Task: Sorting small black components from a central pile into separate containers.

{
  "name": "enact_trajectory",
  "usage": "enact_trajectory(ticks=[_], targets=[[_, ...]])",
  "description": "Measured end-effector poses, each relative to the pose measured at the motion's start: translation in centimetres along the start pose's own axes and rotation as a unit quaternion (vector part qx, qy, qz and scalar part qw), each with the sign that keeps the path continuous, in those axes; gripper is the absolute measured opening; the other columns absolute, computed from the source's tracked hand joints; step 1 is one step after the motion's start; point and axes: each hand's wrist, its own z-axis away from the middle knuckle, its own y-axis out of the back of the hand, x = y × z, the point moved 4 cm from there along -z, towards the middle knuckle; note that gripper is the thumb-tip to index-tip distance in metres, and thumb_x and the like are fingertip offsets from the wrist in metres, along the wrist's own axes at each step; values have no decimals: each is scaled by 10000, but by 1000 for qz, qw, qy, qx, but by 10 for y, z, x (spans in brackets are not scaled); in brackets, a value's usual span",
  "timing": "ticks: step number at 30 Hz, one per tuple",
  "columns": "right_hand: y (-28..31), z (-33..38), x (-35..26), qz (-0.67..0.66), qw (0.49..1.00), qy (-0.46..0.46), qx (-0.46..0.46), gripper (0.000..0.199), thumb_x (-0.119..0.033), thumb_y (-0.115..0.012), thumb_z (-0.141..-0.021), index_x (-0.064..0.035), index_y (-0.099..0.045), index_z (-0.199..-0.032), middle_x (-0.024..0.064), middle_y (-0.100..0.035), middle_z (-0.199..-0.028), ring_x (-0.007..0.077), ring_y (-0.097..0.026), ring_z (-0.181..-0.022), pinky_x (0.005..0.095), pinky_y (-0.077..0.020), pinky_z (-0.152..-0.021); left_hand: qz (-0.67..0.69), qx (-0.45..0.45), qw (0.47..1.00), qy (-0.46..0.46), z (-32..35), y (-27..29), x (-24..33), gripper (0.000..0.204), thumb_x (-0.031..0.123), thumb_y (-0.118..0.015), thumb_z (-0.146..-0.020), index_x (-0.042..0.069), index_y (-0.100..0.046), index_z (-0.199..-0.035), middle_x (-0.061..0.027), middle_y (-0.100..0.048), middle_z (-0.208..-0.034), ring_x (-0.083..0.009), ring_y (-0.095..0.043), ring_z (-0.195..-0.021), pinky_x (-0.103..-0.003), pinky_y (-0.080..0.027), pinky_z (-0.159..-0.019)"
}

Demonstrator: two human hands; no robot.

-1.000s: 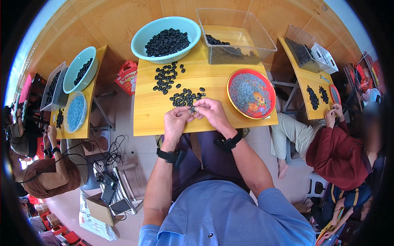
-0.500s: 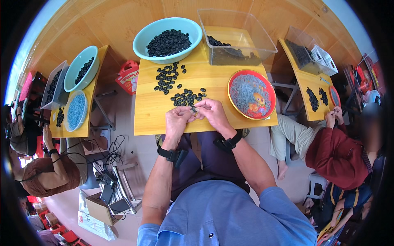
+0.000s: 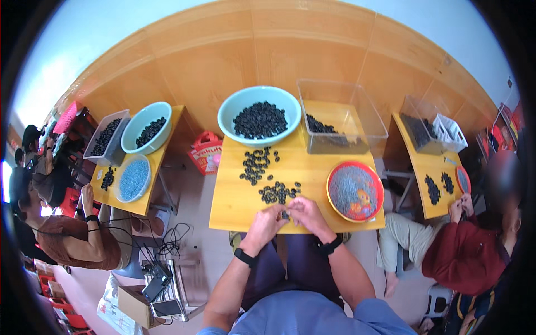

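Observation:
My left hand (image 3: 266, 224) and my right hand (image 3: 308, 215) meet over the front edge of the yellow table (image 3: 231, 209). Fingertips of both hands are pinched around a small dark piece (image 3: 285, 215), mostly covered by the fingers. Just beyond them lies a loose group of black oval pieces (image 3: 274, 193), with another scattered group (image 3: 255, 166) farther back. To the right of my right hand stands a round red tray (image 3: 378, 184) with a yellow rim, holding many small grey-blue pieces (image 3: 347, 187).
A light-blue basin (image 3: 224, 124) of black pieces and a clear plastic bin (image 3: 338, 146) stand at the table's back. People work at side tables: one in brown (image 3: 72, 237) on the left, one in dark red (image 3: 455, 254) on the right. Cables (image 3: 173, 240) lie at lower left.
The view has tipped upward, so the table and hands sit lower in the picture. Both hands stay together at the table's front edge, fingers still pinched.

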Motion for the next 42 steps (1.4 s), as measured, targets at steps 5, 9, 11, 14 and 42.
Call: enact_trajectory(ticks=[5, 9, 11, 14, 42], targets=[[-5, -2, 0, 16, 1000, -1, 7, 119, -42, -659, -905, -28, -565, -977, 8, -614, -725, 65, -546, -545, 200, -393, -480, -62, -4, 996, -70, 3, 5, 4, 339, 90, -745, -787, 36, -599, -1088, -202, -657, -895, -392, -655, -837, -445, -544, -733], [-7, -2, -4, 13, 999, 1, 31, 127, -37, -662, -902, -24, -563, -980, 14, -625, -734, 65, -548, -543, 199, -393, -476, -85, -4, 995, -60, 0, 4, 6, 298, 103, -732, -808, 21, -581, -1052, -209, -658, -902, -391, -655, -841, -455, -541, -726], [-3, -4, 2, 11, 999, 21, 38, 130, -32, -668, -897, -21, -566, -977, 21, -631, -742, 65, -552, -541, 198, -394, -473, -80, 4, 995, -61, -2, 3, 5, 264, 117, -722, -829, 12, -571, -1019, -215, -656, -892, -395, -656, -836, -466, -538, -716], [0, -6, 6, 4, 999, 11, 33, 132, -29, -674, -893, -21, -568, -971, 23, -631, -744, 62, -554, -539, 197, -395, -471, -99, -6, 994, -53, -3, 2, 8, 244, 143, -708, -852, 5, -557, -985, -219, -653, -875, -403, -654, -823, -474, -536, -700], [-5, -63, -140, -92, 968, 146, 181, 199, -42, -604, -922, 73, -624, -1083, 76, -675, -846, 132, -670, -765, 252, -537, -736, 70, 230, 966, 96, 21, 38, -55, 136, 106, -715, -864, -25, -707, -900, -119, -695, -756, -180, -632, -620, -302, -512, -615]])
